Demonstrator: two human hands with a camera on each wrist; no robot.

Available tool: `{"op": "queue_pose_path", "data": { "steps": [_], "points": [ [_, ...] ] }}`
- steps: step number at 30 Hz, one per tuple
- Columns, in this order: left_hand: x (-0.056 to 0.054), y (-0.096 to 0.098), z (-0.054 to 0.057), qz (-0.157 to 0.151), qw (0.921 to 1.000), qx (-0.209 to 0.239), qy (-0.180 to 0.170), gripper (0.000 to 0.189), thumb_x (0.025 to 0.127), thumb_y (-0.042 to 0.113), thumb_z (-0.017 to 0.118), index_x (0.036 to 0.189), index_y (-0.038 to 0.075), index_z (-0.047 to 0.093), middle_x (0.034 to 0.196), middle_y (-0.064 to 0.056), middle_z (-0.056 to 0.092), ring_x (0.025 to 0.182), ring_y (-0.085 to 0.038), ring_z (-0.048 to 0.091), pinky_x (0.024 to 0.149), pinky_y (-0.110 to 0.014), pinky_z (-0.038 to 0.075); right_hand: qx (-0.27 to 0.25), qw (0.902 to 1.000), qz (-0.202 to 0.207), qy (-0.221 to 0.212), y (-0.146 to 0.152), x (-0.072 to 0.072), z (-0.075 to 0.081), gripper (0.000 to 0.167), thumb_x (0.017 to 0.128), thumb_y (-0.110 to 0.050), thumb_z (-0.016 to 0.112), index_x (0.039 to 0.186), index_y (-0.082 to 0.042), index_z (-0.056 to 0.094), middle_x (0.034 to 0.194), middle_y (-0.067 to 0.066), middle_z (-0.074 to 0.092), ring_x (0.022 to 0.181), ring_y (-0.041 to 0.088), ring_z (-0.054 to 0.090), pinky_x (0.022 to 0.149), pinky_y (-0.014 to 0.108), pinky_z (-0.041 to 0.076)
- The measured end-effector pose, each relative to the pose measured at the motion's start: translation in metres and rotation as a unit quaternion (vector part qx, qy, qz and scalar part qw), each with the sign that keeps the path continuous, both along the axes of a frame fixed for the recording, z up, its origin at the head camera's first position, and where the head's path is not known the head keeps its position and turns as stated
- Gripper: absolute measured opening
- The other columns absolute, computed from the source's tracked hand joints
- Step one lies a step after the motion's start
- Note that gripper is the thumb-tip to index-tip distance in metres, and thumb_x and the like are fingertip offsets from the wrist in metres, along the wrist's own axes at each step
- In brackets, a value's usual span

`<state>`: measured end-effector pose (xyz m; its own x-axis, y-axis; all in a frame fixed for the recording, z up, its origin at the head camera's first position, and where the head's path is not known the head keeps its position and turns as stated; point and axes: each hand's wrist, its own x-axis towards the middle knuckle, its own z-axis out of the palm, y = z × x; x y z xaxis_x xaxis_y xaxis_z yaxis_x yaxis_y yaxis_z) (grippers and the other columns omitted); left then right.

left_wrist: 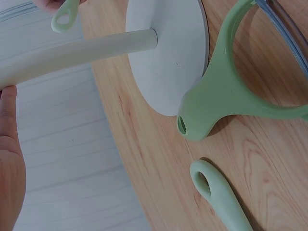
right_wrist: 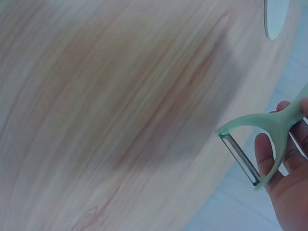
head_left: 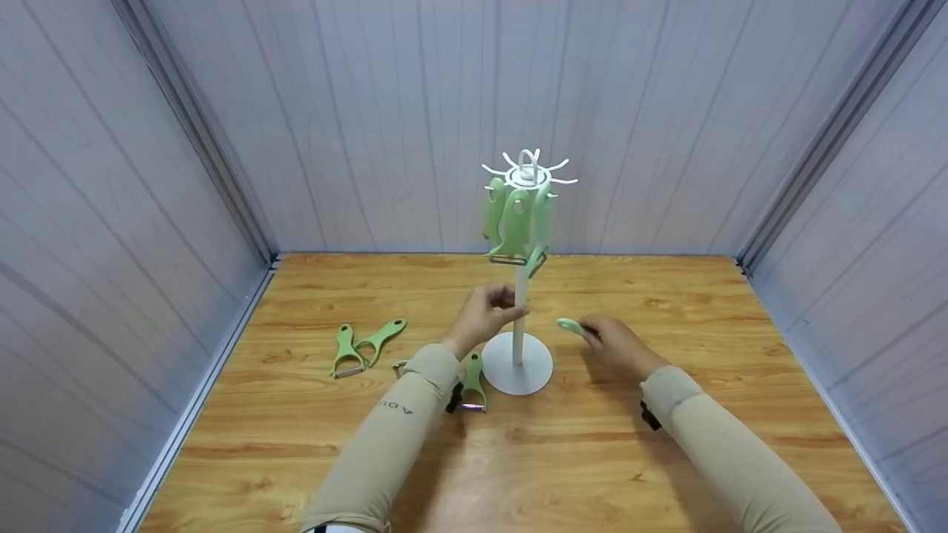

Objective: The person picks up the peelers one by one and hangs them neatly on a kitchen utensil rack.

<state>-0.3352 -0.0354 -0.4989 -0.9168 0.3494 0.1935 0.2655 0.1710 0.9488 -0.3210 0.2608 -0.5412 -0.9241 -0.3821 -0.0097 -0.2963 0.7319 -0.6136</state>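
Note:
A white rack stand with a round base and a ring of hooks stands upright; several green peelers hang from its hooks. My left hand grips the pole around its middle, thumb across the front; the left wrist view shows only part of this hand against the pole. To the right of the stand, my right hand holds a pale green peeler by its handle. In the right wrist view, that peeler's blade end sticks out past the fingers.
Two green peelers lie on the wooden table at the left. Another peeler lies beside the stand's base, and one more is partly hidden by the left forearm. Pale panel walls enclose the table.

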Motion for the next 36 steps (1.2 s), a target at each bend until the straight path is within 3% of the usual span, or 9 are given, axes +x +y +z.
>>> {"op": "queue_pose_path", "data": {
  "steps": [9, 20, 28, 36],
  "points": [
    [0.001, -0.001, 0.001, 0.001, 0.9998, -0.021, -0.001, 0.011, 0.100, 0.009, 0.079, 0.109, 0.003, 0.076, 0.103, -0.008, 0.077, 0.095, -0.016, 0.070, 0.089, -0.030, 0.058, -0.018, 0.9996, 0.008, 0.019, 0.002, -0.001, 0.001, 0.023, 0.115, -0.005, 0.048, 0.131, 0.005, 0.060, 0.107, 0.025, 0.066, 0.083, 0.019, 0.054, 0.079, 0.041, 0.048],
    [0.001, -0.001, 0.001, 0.000, 0.9999, -0.012, -0.003, 0.013, 0.100, 0.009, 0.080, 0.110, 0.001, 0.077, 0.104, -0.009, 0.077, 0.094, -0.014, 0.069, 0.088, -0.030, 0.059, -0.048, 0.9983, -0.024, -0.023, 0.003, 0.003, 0.006, 0.029, 0.117, -0.015, 0.044, 0.139, 0.000, 0.057, 0.110, 0.026, 0.066, 0.077, 0.020, 0.053, 0.073, 0.038, 0.047],
    [0.002, -0.001, 0.000, -0.001, 0.9999, -0.015, -0.001, 0.015, 0.100, 0.009, 0.079, 0.112, 0.001, 0.076, 0.107, -0.011, 0.077, 0.096, -0.016, 0.070, 0.090, -0.031, 0.060, -0.060, 0.9979, -0.024, 0.001, 0.005, 0.002, 0.006, 0.028, 0.114, -0.016, 0.057, 0.136, 0.001, 0.060, 0.092, 0.010, 0.063, 0.067, 0.016, 0.050, 0.061, 0.030, 0.045],
    [0.002, -0.001, 0.001, -0.005, 1.0000, -0.009, 0.002, 0.019, 0.101, 0.009, 0.078, 0.115, -0.003, 0.075, 0.106, -0.011, 0.077, 0.096, -0.016, 0.070, 0.090, -0.031, 0.060, -0.065, 0.9965, -0.035, 0.039, 0.003, 0.003, 0.016, 0.033, 0.111, -0.015, 0.065, 0.139, 0.003, 0.063, 0.105, 0.013, 0.070, 0.088, 0.021, 0.060, 0.084, 0.042, 0.052]
  ]
}}
